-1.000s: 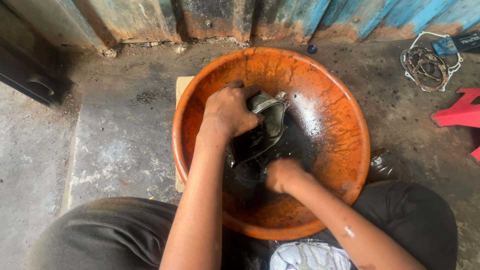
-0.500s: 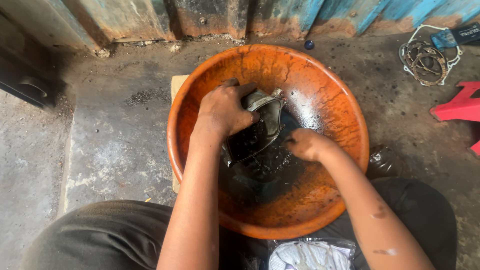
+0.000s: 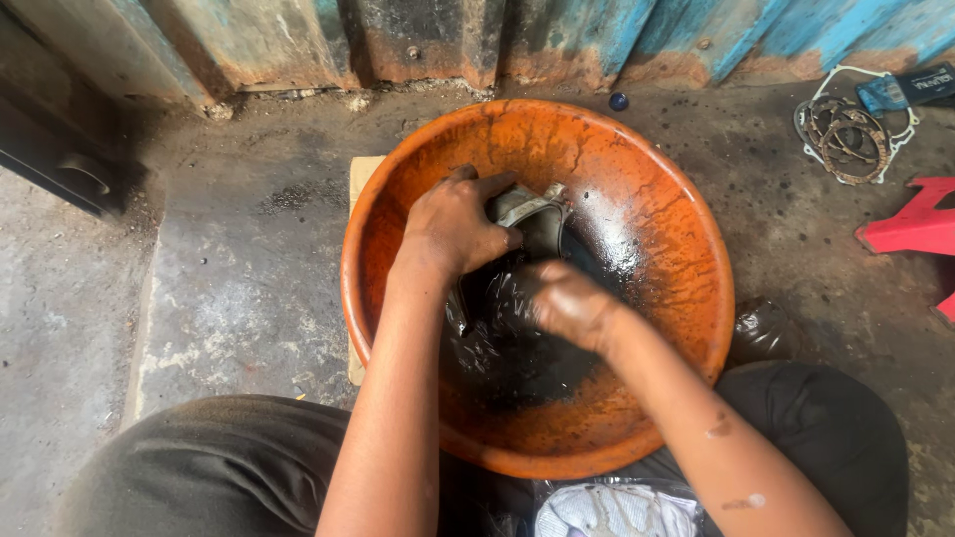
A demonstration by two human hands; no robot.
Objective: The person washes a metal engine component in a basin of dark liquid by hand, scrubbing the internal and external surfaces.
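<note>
My left hand (image 3: pixel 453 227) covers most of the grey metal part (image 3: pixel 532 214), so I can't make out its shape. My right hand (image 3: pixel 569 301) is smeared by blur, fingers lost in the black oily liquid (image 3: pixel 517 358). The red plastic stool (image 3: pixel 910 229) runs off the right edge.

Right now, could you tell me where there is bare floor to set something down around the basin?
Bare concrete floor lies left of the orange basin, out to the dark doorway. Behind it, a narrow strip runs along the blue wall. The right side is crowded: gaskets, red stool. Both hands fill the basin.
</note>
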